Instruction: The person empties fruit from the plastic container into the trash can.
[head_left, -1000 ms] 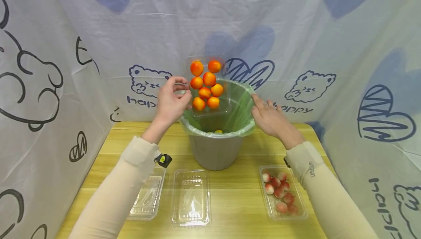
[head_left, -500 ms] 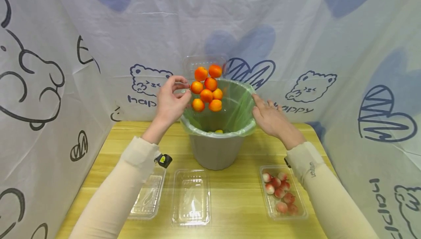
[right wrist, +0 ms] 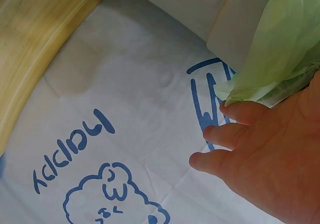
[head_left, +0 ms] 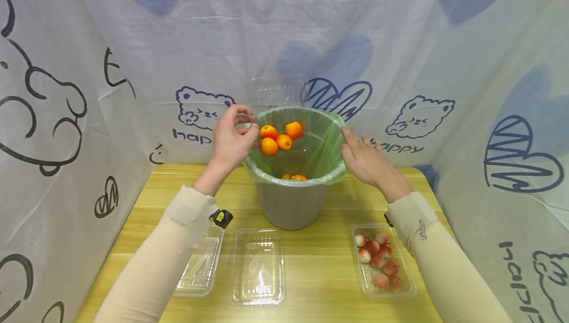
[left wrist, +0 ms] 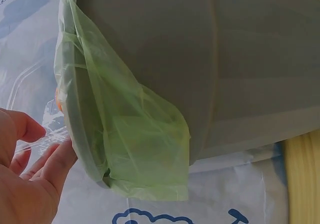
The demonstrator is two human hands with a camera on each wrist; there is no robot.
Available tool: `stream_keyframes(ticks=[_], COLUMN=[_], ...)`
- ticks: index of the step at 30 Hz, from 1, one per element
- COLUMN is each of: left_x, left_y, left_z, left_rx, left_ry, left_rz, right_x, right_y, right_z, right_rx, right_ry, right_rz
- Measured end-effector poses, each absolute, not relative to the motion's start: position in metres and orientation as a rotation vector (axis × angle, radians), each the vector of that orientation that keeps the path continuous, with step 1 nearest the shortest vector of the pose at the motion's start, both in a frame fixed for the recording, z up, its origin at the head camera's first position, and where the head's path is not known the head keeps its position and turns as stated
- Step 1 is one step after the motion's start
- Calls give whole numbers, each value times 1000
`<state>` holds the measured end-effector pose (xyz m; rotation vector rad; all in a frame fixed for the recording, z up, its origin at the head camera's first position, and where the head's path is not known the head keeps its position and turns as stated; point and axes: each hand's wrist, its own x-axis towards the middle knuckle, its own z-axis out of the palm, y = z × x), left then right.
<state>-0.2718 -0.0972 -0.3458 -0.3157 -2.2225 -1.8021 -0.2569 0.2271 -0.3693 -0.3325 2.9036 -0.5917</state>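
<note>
**Over the bin: tipped tray, falling fruit**

Above the far left rim of the grey bin (head_left: 291,204), left hand (head_left: 231,138) raised, thumb and fingers pinching the edge of a clear plastic tray (head_left: 275,93). Tray held tilted on edge against the backdrop, no fruit visible in it. Pinch confirmed in the left wrist view: fingertips (left wrist: 55,156) closed on the thin clear edge (left wrist: 42,131), just beside the bin's rim.

Below the tray, inside the mouth of the bin: four orange fruits (head_left: 280,138) in mid-air, clear of the tray. More orange fruit (head_left: 295,177) at the bottom of the bin, partly hidden by the near rim. Bin lined with a green bag (head_left: 322,140), folded outward over the rim.

At the right rim: right hand (head_left: 366,157) with fingers straight and relaxed, resting against the bag's folded edge, gripping nothing. Contact also visible in the right wrist view, fingertips (right wrist: 240,111) touching the green film (right wrist: 280,48).

On the wooden table (head_left: 324,263), near edge, left to right: two empty clear trays (head_left: 200,263) (head_left: 259,266), then, well apart from these, a clear tray of pink-and-white fruits (head_left: 380,259) beneath the right forearm.

Hands well apart, one at each side of the bin.
</note>
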Motion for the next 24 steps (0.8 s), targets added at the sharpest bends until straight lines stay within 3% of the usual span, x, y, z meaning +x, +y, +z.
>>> stream_keyframes(ticks=[24], left_x=[-273], left_y=[-97], left_z=[-342], left_rx=[-350], left_ry=[-2203], left_rz=[-1777], right_x=[-257], right_y=[227], right_z=[-369], right_rx=[-331], right_ry=[2900], right_rz=[-594])
